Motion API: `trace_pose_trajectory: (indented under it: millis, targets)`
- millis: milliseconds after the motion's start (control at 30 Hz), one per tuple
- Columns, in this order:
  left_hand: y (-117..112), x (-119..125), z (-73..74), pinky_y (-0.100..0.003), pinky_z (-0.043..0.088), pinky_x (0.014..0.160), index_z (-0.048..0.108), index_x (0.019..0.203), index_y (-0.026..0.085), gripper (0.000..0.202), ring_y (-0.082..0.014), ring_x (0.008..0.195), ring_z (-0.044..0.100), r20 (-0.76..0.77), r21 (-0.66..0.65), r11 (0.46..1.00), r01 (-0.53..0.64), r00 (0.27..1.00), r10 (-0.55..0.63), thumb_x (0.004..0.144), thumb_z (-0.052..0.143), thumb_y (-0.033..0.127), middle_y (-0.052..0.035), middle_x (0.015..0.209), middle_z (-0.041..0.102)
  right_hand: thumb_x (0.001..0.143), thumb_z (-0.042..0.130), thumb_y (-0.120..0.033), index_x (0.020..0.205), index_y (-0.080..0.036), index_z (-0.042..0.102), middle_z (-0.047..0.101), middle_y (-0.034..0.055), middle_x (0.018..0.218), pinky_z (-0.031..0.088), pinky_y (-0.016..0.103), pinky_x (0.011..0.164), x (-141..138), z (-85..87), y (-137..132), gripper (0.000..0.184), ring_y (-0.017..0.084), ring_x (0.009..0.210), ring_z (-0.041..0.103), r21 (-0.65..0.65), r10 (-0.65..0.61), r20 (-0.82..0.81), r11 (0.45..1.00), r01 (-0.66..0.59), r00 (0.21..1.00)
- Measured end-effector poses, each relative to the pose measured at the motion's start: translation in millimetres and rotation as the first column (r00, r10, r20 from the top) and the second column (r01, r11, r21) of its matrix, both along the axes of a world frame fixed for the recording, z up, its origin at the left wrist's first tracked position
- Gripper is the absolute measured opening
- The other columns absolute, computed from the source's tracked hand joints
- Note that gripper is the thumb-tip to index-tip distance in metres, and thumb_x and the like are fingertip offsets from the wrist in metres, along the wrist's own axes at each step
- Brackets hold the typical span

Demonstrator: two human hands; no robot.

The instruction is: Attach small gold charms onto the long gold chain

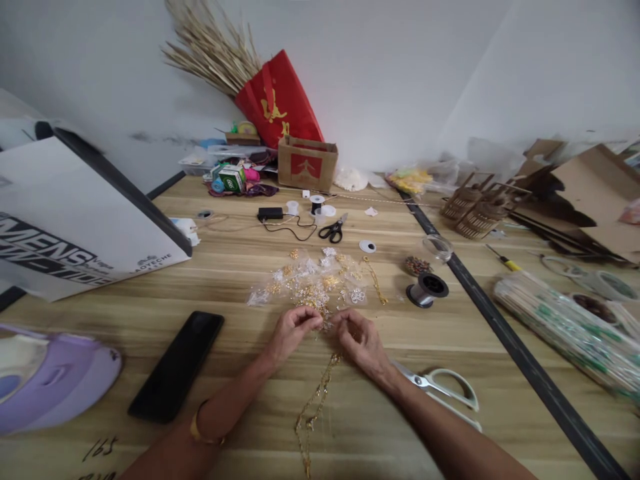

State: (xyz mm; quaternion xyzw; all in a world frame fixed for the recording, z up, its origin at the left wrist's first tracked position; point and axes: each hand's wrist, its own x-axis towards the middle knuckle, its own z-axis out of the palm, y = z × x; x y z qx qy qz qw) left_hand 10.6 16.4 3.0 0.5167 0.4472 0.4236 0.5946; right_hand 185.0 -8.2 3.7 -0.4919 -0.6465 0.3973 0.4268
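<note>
My left hand (299, 328) is closed in a pinch at the near edge of a pile of gold and silver beads (313, 293); whatever lies between its fingertips is too small to make out. Close beside it on the right, my right hand (363, 340) has its thumb and fingers bent together, and what they hold is also unclear. A gold beaded chain (311, 421) runs from below my right hand toward the table's front edge. Small clear plastic bags (295, 273) lie among the beads. A shorter gold chain (375, 280) rests right of the pile.
White-handled scissors (445, 387) lie under my right forearm. A black phone (176, 367) is at the left. A spool of wire (427, 289) stands right of the beads, and black scissors (333, 229) lie behind them. A large white box (85, 220) stands at the left.
</note>
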Motion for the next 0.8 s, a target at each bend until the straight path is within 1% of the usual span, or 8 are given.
trace_pose_trajectory:
  millis: [67, 133, 167, 233, 333, 433, 633, 800]
  targets:
    - [-0.3, 0.3, 0.4, -0.024, 0.041, 0.063, 0.063, 0.071, 0.013, 0.022, -0.0132, 0.065, 0.052, -0.001, 0.006, 1.0, 0.004, 1.0, -0.004, 0.068, 0.069, 0.034, -0.0006, 0.065, 0.06, 0.077, 0.051, -0.025, 0.085, -0.017, 0.058, 0.055, 0.0012, 0.07, 0.041, 0.025, 0.057, 1.3, 0.4, 0.4, 0.013, 0.014, 0.063, 0.05, 0.124, -0.024, 0.06, 0.992, 0.016, 0.998]
    - [-0.9, 0.6, 1.3, -0.024, 0.041, 0.064, 0.063, 0.071, 0.013, 0.023, -0.0133, 0.065, 0.052, 0.001, 0.017, 1.0, 0.018, 1.0, -0.018, 0.068, 0.069, 0.034, -0.0008, 0.066, 0.06, 0.076, 0.051, -0.022, 0.087, -0.018, 0.058, 0.058, 0.0043, 0.083, 0.045, 0.031, 0.071, 2.5, 1.6, 0.3, 0.014, 0.018, 0.079, 0.055, 0.257, -0.037, 0.092, 0.966, 0.012, 0.995]
    - [-1.3, 0.7, 1.7, -0.024, 0.041, 0.063, 0.063, 0.071, 0.013, 0.022, -0.0132, 0.065, 0.052, -0.001, 0.025, 0.999, 0.026, 1.0, -0.026, 0.068, 0.069, 0.034, -0.0008, 0.066, 0.06, 0.077, 0.052, -0.022, 0.09, -0.019, 0.058, 0.059, 0.0053, 0.088, 0.045, 0.033, 0.077, 2.9, 2.2, 0.0, 0.015, 0.02, 0.085, 0.055, 0.304, -0.032, 0.103, 0.953, -0.001, 0.994]
    - [-2.0, 0.8, 2.0, -0.024, 0.041, 0.063, 0.063, 0.07, 0.013, 0.022, -0.0133, 0.065, 0.052, -0.01, 0.042, 0.998, 0.036, 0.999, -0.036, 0.068, 0.069, 0.034, -0.0009, 0.066, 0.06, 0.08, 0.055, -0.025, 0.096, -0.02, 0.057, 0.061, 0.0062, 0.094, 0.045, 0.035, 0.081, 3.1, 2.3, -0.8, 0.016, 0.021, 0.091, 0.055, 0.352, -0.008, 0.137, 0.935, -0.041, 0.991]
    - [-2.5, 0.8, 1.3, -0.024, 0.04, 0.062, 0.063, 0.069, 0.013, 0.021, -0.0134, 0.065, 0.052, -0.035, 0.07, 0.996, 0.052, 0.998, -0.05, 0.07, 0.068, 0.033, -0.0011, 0.066, 0.06, 0.083, 0.059, -0.029, 0.095, -0.021, 0.058, 0.063, 0.0062, 0.091, 0.045, 0.035, 0.079, 2.4, -1.2, -1.0, 0.015, 0.021, 0.088, 0.056, 0.399, -0.001, 0.192, 0.914, -0.077, 0.981]
    - [-2.5, 0.8, 0.4, -0.024, 0.039, 0.061, 0.063, 0.069, 0.013, 0.02, -0.0131, 0.064, 0.051, -0.07, 0.093, 0.994, 0.066, 0.996, -0.059, 0.071, 0.067, 0.033, -0.0007, 0.064, 0.059, 0.087, 0.055, -0.027, 0.087, -0.022, 0.059, 0.063, 0.0037, 0.081, 0.044, 0.035, 0.075, 1.9, -5.8, 0.4, 0.007, 0.019, 0.08, 0.057, 0.422, 0.008, 0.211, 0.901, -0.099, 0.977]
    - [-2.6, 0.9, 0.6, -0.025, 0.042, 0.066, 0.065, 0.07, 0.013, 0.017, -0.0145, 0.068, 0.054, -0.11, 0.088, 0.993, 0.081, 0.991, -0.072, 0.072, 0.066, 0.029, -0.0019, 0.068, 0.062, 0.09, 0.053, -0.025, 0.087, -0.022, 0.06, 0.064, 0.0026, 0.079, 0.041, 0.037, 0.078, 3.2, -5.9, 2.1, 0.008, 0.018, 0.078, 0.057, 0.437, 0.031, 0.252, 0.888, -0.142, 0.967]
    - [-2.9, 0.7, 0.0, -0.025, 0.042, 0.066, 0.065, 0.071, 0.013, 0.018, -0.0152, 0.068, 0.053, -0.137, 0.109, 0.989, 0.097, 0.987, -0.082, 0.073, 0.065, 0.031, -0.0026, 0.068, 0.062, 0.09, 0.051, -0.023, 0.085, -0.022, 0.06, 0.064, 0.0023, 0.078, 0.042, 0.036, 0.078, 3.6, -5.9, 2.4, 0.01, 0.017, 0.076, 0.057, 0.444, 0.015, 0.258, 0.886, -0.133, 0.966]
